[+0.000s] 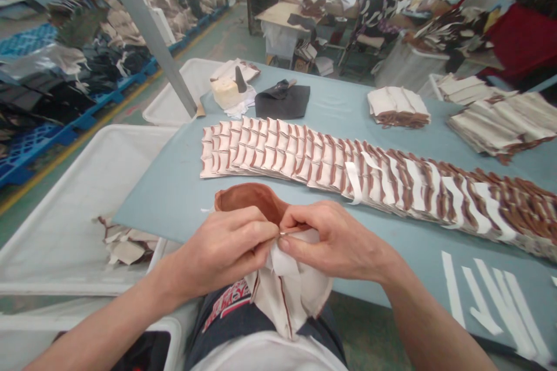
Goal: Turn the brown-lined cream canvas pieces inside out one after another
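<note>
Between my two hands is a sewn leather piece [255, 194], brown on its outer side and cream on the inner, drooping over the table edge toward my lap. My left hand [241, 243] pinches its edge near the middle. Right beside it, my right hand [328, 237] pinches the same edge, thumb and fingertips together. A white strip [284, 262] hangs just under the fingertips, against the cream side. Just beyond my hands, a long overlapping row of similar cream-and-brown pieces [278, 151] crosses the table, with several white strips lying on its right part.
Loose white strips [500, 301] lie on the blue-green table [169, 185] at right. Stacked pieces [398, 105] stand toward the back. A dark cloth [285, 101] lies near a yellowish block [226, 93]. White bins [87, 197] and a metal post [148, 29] are at left. Another person [378, 11] sits behind.
</note>
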{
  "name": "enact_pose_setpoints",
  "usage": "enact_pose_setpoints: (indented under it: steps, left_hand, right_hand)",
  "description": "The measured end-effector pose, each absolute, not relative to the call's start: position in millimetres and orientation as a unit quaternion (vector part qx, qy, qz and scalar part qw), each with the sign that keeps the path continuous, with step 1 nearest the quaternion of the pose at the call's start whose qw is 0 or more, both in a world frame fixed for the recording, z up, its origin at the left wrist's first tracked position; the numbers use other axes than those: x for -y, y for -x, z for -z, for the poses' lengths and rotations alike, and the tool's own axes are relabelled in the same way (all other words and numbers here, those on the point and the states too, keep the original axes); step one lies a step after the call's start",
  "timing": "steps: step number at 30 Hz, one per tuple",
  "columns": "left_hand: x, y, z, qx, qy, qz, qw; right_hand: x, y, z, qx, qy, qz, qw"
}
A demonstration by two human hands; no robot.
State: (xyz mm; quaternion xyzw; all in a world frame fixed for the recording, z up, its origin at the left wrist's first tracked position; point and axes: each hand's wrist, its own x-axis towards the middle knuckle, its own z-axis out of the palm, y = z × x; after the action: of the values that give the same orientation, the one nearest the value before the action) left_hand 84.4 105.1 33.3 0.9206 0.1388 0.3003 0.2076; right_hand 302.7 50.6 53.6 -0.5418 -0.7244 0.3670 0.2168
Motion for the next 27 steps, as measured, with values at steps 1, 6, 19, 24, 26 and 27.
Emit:
enact_pose_setpoints:
  steps: [1, 6, 19, 24, 26, 27]
  left_hand:
    - [-105, -84, -32, -0.133, -0.924, -0.311, 0.178]
    - [-108, -79, -25, -0.104, -0.944, -0.304, 0.082]
    - [-125, -87, -51, -0.222, -0.846, -0.129, 0.467]
    - [-136, -92, -51, -0.175, -0.848, -0.074, 0.495]
    - [-136, -91, -52, -0.157, -0.867, -0.064, 0.468]
    - [-135, -91, -51, -0.148, -0.877, -0.062, 0.454]
  right_hand:
    - [-51, -303, -54, 0.714, 0.541, -0.387, 0.22]
    - [-54, -301, -51, 0.666, 0.528, -0.464, 0.25]
    - [-44, -301, -45, 0.794, 0.494, -0.235, 0.266]
    - [-44, -302, -46, 0.798, 0.514, -0.206, 0.238]
    - [-43, -302, -46, 0.793, 0.522, -0.207, 0.238]
    - [-43, -302, -45, 0.79, 0.524, -0.21, 0.241]
